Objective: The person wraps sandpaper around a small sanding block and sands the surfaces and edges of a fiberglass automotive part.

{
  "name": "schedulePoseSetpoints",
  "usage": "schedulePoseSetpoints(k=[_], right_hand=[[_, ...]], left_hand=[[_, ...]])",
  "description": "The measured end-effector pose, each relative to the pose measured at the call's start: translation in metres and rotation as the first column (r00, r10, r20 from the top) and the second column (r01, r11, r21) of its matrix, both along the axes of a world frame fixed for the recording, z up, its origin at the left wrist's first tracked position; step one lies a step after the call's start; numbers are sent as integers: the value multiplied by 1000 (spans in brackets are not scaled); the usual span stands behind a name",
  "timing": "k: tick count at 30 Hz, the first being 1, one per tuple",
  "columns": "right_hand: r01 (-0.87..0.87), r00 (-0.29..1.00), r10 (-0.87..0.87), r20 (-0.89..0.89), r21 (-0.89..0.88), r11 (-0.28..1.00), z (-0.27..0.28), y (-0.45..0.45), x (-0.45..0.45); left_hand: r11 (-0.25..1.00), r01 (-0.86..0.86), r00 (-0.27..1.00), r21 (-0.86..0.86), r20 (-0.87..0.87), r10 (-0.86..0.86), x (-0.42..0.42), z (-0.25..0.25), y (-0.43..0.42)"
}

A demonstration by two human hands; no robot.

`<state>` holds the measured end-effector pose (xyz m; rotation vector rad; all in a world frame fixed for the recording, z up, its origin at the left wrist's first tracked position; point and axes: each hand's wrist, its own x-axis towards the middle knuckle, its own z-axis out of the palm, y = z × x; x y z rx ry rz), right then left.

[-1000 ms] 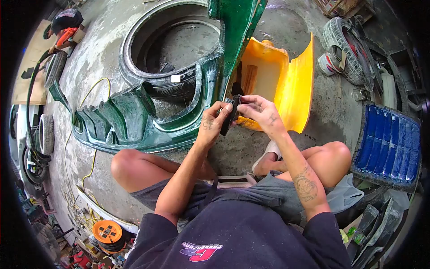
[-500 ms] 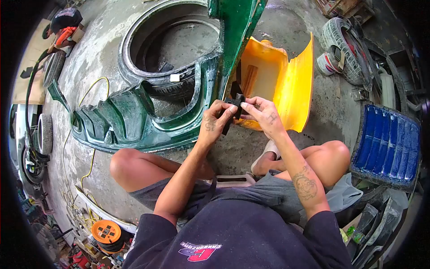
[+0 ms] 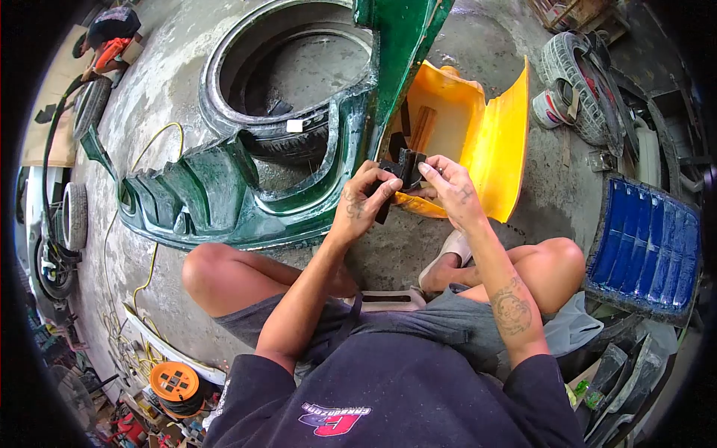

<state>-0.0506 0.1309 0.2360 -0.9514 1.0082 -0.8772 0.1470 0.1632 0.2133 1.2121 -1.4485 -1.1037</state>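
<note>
Between my two hands is a folded black piece (image 3: 408,166) that looks like sandpaper. My left hand (image 3: 362,201) pinches its left side between thumb and fingers, and a dark strip hangs below. At its right edge, the thumb and fingers of my right hand (image 3: 457,193) are closed on it. Just beyond my hands stands a green bumper-like panel (image 3: 202,190), its wet surface marked with whitish residue. A yellow moulded part (image 3: 502,142) lies behind and to the right of the black piece.
The green panel leans by a large tire (image 3: 216,93) bearing a small white block (image 3: 294,126). At right are a blue louvred panel (image 3: 642,243), a bucket (image 3: 551,108) and another tire (image 3: 571,82). An orange cable reel (image 3: 175,382) sits lower left. Another person (image 3: 112,33) works upper left.
The black piece has been turned and opened out somewhat between my hands. My right hand has shifted slightly right, and the view has moved a little.
</note>
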Motion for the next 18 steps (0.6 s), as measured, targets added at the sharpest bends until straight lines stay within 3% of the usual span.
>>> schedulePoseSetpoints(k=[2,4,5,8,11,12,15,18], right_hand=[[-1,1000,0,20,23,1000,-1,-1,-2],[-2,986,-15,168,100,995,-3,-2,-2],[-2,986,-15,168,99,995,-3,-2,-3],[-21,983,-1,183,117,993,5,-2,1],[-88,994,95,53,-129,988,7,5,12],[-88,994,96,53,-129,988,5,6,12],[-65,998,58,-40,-207,976,-9,9,13],[-132,988,114,-103,-182,974,-5,8,9]], left_hand=[[1000,10,999,4,-38,-9,0,-5,0],[967,73,937,245,-349,18,0,-3,1],[989,36,969,144,-245,0,2,-2,0],[979,14,966,204,-254,40,3,-8,-1],[979,-40,987,201,-148,70,2,-10,1],[979,-40,986,201,-148,71,1,-9,1],[988,-57,988,143,-136,77,-1,-7,3],[996,-86,996,-7,6,86,-2,-7,2]])
